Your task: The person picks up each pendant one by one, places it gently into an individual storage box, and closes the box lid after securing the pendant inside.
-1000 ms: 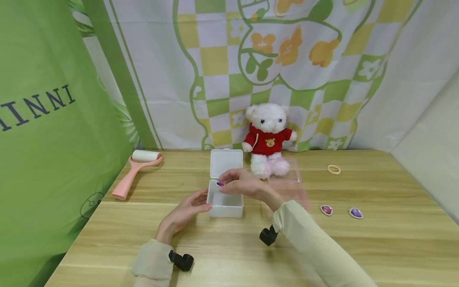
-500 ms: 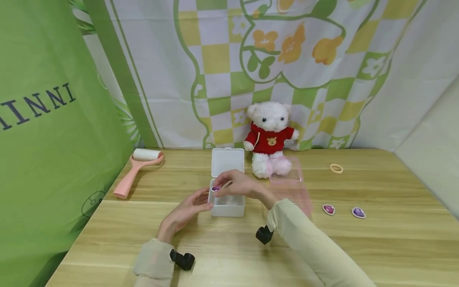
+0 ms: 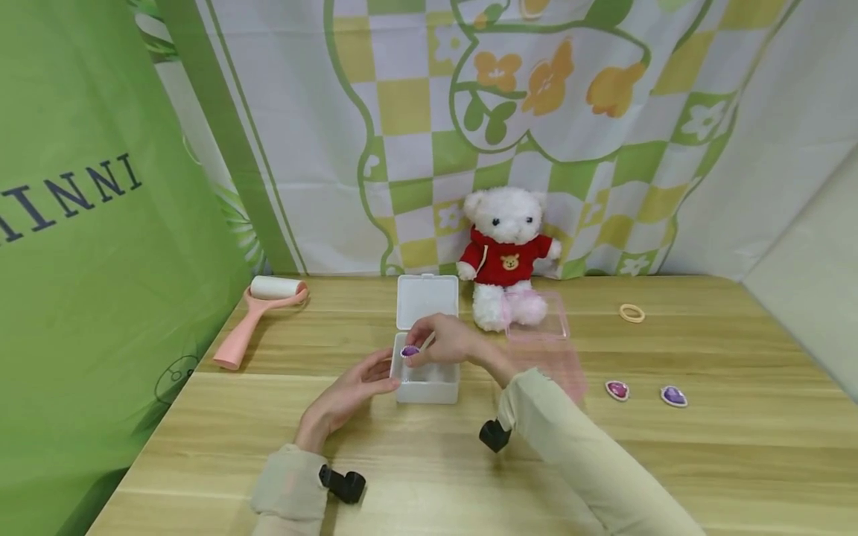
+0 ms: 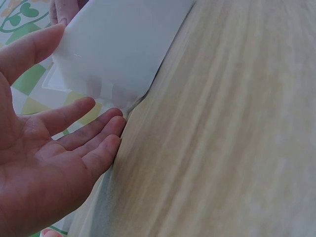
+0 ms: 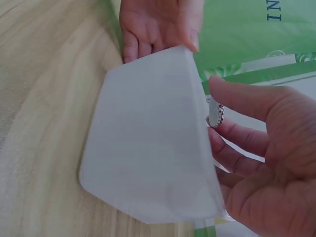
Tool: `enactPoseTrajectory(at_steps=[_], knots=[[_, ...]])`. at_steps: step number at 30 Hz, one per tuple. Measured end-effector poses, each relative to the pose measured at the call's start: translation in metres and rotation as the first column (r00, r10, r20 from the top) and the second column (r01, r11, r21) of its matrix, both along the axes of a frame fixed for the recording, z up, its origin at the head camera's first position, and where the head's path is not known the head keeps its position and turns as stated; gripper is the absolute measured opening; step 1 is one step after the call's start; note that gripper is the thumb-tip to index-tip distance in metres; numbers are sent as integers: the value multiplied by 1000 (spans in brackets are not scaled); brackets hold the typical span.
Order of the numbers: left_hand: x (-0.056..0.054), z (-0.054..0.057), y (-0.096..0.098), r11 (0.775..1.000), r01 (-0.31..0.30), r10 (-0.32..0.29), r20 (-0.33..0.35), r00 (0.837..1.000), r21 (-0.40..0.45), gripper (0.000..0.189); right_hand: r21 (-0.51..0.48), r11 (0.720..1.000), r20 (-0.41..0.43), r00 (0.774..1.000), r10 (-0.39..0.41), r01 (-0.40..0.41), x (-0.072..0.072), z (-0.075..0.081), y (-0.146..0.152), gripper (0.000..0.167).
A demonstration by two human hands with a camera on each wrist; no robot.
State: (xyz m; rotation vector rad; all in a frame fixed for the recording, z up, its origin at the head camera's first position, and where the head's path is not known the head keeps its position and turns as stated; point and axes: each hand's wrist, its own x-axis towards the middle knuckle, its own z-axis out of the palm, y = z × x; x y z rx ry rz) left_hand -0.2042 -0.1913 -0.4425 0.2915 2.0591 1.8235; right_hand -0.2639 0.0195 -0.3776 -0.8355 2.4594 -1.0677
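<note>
A small white plastic box (image 3: 427, 392) stands on the table with its lid (image 3: 427, 301) raised at the back. Over its left part, my right hand (image 3: 445, 341) pinches a purple gem (image 3: 410, 351) with a pale beaded rim between thumb and fingers. In the right wrist view the gem (image 5: 215, 112) shows edge-on, just beyond the box's upper edge. My left hand (image 3: 351, 391) rests against the box's left side. Its thumb (image 4: 42, 45) lies at the rim and its fingers are extended, with fingertips low by the wall. The box's inside is partly hidden by my right hand.
A pink lint roller (image 3: 244, 327) lies at the left. Behind the box sits a white teddy bear (image 3: 512, 260) in red, with a clear pink case (image 3: 561, 372) before it. A pink-red gem (image 3: 617, 390), another purple gem (image 3: 673, 396) and a yellowish ring (image 3: 632, 313) lie to the right.
My right hand has lowered the purple gem slightly toward the box and shifted it a little left, then slightly back right. The left hand has stayed at the box's side.
</note>
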Motion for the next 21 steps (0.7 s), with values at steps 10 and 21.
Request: enactPoseTrajectory(at_steps=[10,21], knots=[[-1,-2,-1,1000,12,-12,-5,1000,4,70,144,989,-226,973,50,-18,7,-6,-7,19],[-1,0,0,999,30,-30,-7,1000,13,70,157,987,-247,969,2,37,12,-7,-12,21]])
